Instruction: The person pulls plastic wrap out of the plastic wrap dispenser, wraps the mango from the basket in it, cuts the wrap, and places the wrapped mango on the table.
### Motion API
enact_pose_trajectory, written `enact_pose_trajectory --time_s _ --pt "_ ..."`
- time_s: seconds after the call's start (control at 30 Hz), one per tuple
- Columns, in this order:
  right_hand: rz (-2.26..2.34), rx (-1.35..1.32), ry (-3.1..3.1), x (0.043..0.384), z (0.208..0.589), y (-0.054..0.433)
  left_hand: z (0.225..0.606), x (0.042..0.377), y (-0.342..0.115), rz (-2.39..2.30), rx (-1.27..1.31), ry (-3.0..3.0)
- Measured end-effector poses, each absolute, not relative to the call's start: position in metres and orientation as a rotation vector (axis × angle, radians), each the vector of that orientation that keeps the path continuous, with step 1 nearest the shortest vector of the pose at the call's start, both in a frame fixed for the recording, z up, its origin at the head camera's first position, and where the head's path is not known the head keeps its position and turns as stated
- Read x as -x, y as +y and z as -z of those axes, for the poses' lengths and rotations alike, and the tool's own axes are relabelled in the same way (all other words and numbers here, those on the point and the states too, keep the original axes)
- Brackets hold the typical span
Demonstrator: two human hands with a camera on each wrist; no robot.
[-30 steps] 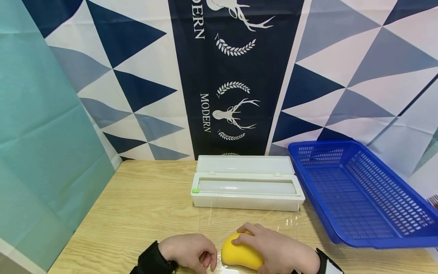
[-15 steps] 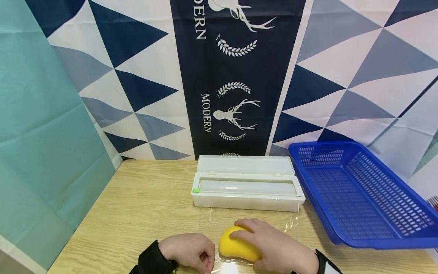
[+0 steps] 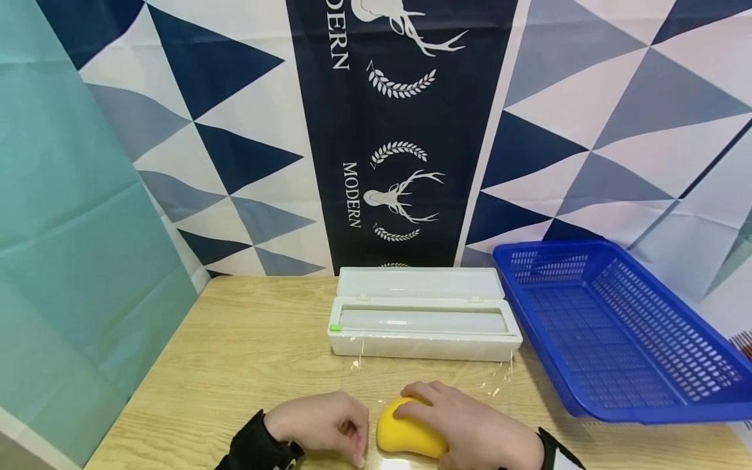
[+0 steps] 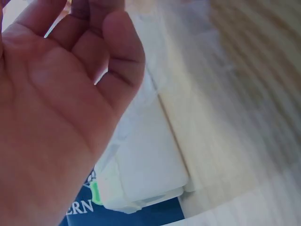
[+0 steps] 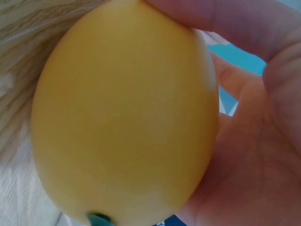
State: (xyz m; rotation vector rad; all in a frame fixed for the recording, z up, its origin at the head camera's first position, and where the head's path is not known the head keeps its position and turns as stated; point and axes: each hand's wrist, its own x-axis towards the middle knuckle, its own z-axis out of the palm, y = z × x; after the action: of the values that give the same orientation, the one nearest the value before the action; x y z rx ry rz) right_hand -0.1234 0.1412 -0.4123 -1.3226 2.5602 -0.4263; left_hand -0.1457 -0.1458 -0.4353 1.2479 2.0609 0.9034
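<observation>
My right hand (image 3: 478, 424) grips a smooth yellow mango (image 3: 408, 427) from the right side, with fingers over its top. In the right wrist view the mango (image 5: 124, 117) nearly fills the picture, and a small green tip (image 5: 99, 219) shows at its lower end. Just left of it, my left hand (image 3: 329, 424) has its fingers curled and pinches the near edge of clear plastic wrap (image 3: 423, 378) at the fingertips. The wrap stretches over the table from a white dispenser box (image 3: 425, 346) with its lid up. The left wrist view shows the palm (image 4: 51, 108) beside that box.
A blue plastic basket (image 3: 578, 398) stands to the right of the dispenser. The wooden table (image 3: 235, 352) meets a patterned cloth (image 3: 258, 163) at the back and a teal cloth (image 3: 88, 261) on the left. A fork-like item (image 3: 743, 343) shows at the right edge.
The mango, in my right hand, shifted slightly away and left, then came back a little toward me. The left hand stays almost in place at the wrap.
</observation>
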Motion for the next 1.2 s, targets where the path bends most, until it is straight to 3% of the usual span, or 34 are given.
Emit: enact_pose_trajectory --time_s 0.63,1.2 --pt "0.442 1.312 2.595 0.126 0.413 0.141 0.428 0.143 -0.128 -0.864 -1.457 2.468" --pt "0.567 1.2 2.575 0.128 0.412 0.141 0.435 0.167 -0.105 -0.719 -1.529 2.674"
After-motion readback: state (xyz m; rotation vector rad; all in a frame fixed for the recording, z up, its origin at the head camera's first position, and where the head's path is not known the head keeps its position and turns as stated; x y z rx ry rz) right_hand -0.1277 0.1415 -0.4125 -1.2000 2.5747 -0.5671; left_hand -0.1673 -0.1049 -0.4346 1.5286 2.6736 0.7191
